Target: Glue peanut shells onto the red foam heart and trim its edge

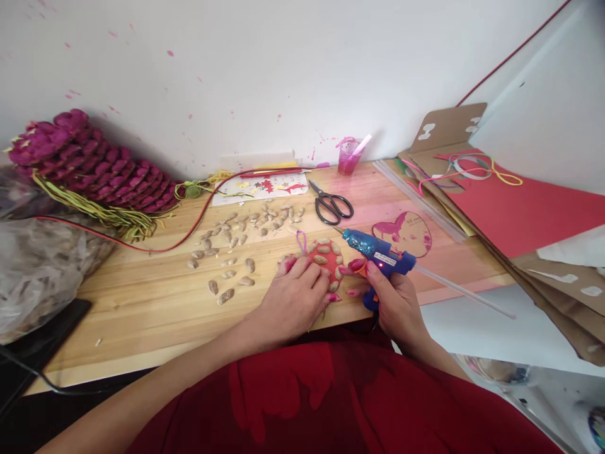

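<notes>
My left hand [297,291] lies flat on a small red piece [328,257] ringed with peanut shells, fingers spread and pressing it to the wooden table [142,309]. My right hand [396,301] is closed round the handle of a blue glue gun [378,253], its nozzle pointing left over the red piece. A clear glue stick [463,291] juts from the gun's back. Loose peanut shells [236,243] are scattered left of the piece.
Black scissors [333,205] and a pink cup [348,156] stand further back. A pile of magenta petals with green strands [94,167] fills the left. A heart-shaped card [406,232], red paper [520,211] and cardboard [449,126] lie right. A plastic bag [38,265] sits at left.
</notes>
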The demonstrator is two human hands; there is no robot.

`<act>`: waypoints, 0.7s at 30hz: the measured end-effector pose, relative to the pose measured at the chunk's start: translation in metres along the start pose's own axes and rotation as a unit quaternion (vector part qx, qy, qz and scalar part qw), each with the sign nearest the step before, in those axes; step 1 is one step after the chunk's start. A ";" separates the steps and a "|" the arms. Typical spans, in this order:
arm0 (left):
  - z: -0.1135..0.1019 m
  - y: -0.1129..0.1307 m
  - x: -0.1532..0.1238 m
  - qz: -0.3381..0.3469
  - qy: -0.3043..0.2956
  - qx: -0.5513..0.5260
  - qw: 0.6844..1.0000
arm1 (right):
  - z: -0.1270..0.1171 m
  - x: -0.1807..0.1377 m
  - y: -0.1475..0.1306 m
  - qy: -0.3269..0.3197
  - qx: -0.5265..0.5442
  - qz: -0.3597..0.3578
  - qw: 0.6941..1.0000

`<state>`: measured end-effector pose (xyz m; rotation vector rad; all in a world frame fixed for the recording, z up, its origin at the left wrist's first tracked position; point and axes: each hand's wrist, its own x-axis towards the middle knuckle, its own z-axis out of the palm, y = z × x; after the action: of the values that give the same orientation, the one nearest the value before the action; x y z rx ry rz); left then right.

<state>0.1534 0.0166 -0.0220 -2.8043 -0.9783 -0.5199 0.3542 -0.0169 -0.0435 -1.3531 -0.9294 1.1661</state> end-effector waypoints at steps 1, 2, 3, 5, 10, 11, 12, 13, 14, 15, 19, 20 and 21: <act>0.001 0.000 -0.001 0.003 0.004 -0.001 1.000 | 0.000 0.000 0.000 0.001 0.000 -0.001 1.000; 0.002 0.000 -0.001 0.004 0.009 -0.001 1.000 | 0.000 0.000 0.000 0.002 0.000 0.000 1.000; 0.003 0.000 -0.002 0.005 0.012 -0.002 1.000 | -0.001 0.000 0.000 0.002 -0.001 0.004 1.000; 0.006 0.001 -0.005 0.003 0.017 -0.004 1.000 | -0.002 -0.001 0.001 0.006 -0.001 0.013 1.000; 0.011 0.000 -0.008 -0.005 0.018 -0.012 1.000 | -0.003 -0.001 0.003 0.002 0.022 0.027 0.999; 0.011 0.001 -0.008 -0.006 0.017 -0.014 1.000 | -0.003 -0.001 0.003 0.001 0.028 0.030 0.999; 0.010 0.001 -0.008 -0.007 0.016 -0.016 1.000 | -0.003 -0.001 0.002 0.004 0.034 0.033 0.999; 0.009 0.001 -0.007 -0.007 0.014 -0.017 1.000 | -0.002 -0.001 0.001 0.008 0.039 0.035 0.999; 0.008 0.001 -0.007 -0.008 0.012 -0.016 1.000 | -0.002 -0.001 0.000 0.015 0.043 0.036 0.998; 0.007 0.002 -0.007 -0.008 0.009 -0.014 1.000 | -0.002 -0.001 -0.001 0.024 0.044 0.035 0.998; 0.005 0.003 -0.006 -0.008 -0.001 -0.009 1.000 | -0.002 -0.001 -0.003 0.035 0.036 0.039 0.998; 0.005 0.003 -0.006 -0.008 -0.004 -0.009 1.000 | -0.003 -0.001 -0.003 0.032 0.037 0.040 0.998; 0.005 0.003 -0.006 -0.008 -0.005 -0.009 1.000 | -0.003 -0.001 -0.003 0.027 0.038 0.043 0.998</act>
<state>0.1519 0.0118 -0.0288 -2.8196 -1.0049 -0.5186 0.3574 -0.0182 -0.0409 -1.3669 -0.7873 1.2116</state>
